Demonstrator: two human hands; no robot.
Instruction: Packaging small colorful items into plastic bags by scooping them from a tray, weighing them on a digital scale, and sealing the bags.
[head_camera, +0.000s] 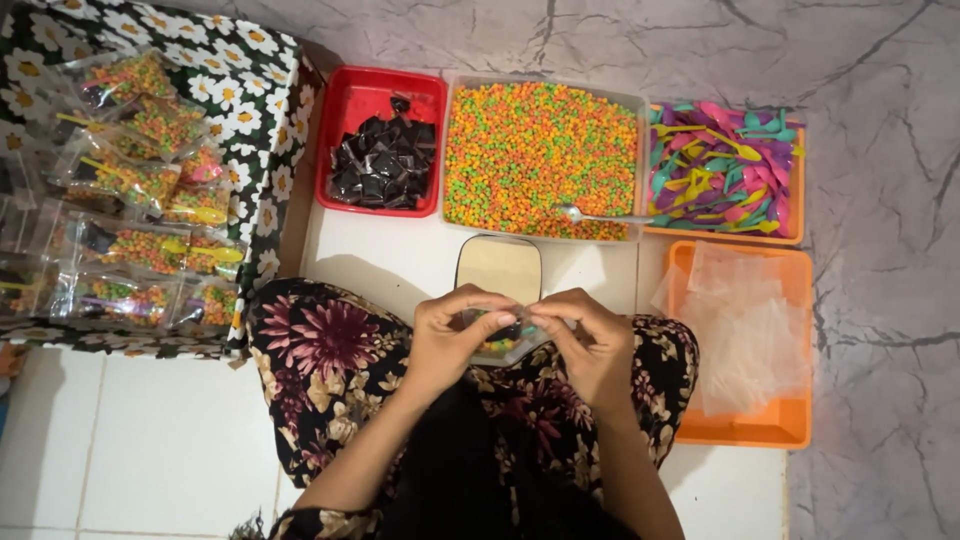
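Hands met over the lap, both pinching one small clear packet (503, 338). Left hand (450, 335) had thumb and forefinger clenched on the packet's top left edge; right hand (590, 340) gripped the top right edge the same way. Packet hung between the two grips, its top edge running left to right, its body dropping toward the flowered skirt (330, 350). Coloured beads and something dark showed inside. Both hands sat equally near it, fingertips almost touching above its mouth.

Just beyond the packet, a small tan board with a dark rim (499, 268) lay on the white floor. Further out, a row of trays: red tray of black wrapped pieces (340, 100), clear tray of orange, green and yellow beads (540, 160) with a metal spoon (595, 214) resting at its near edge, orange tray of coloured plastic spoons (722, 165). To the right, another orange tray (790, 425) held empty clear bags. Far left, filled packets (130, 190) were piled in a daisy-print box (255, 110).
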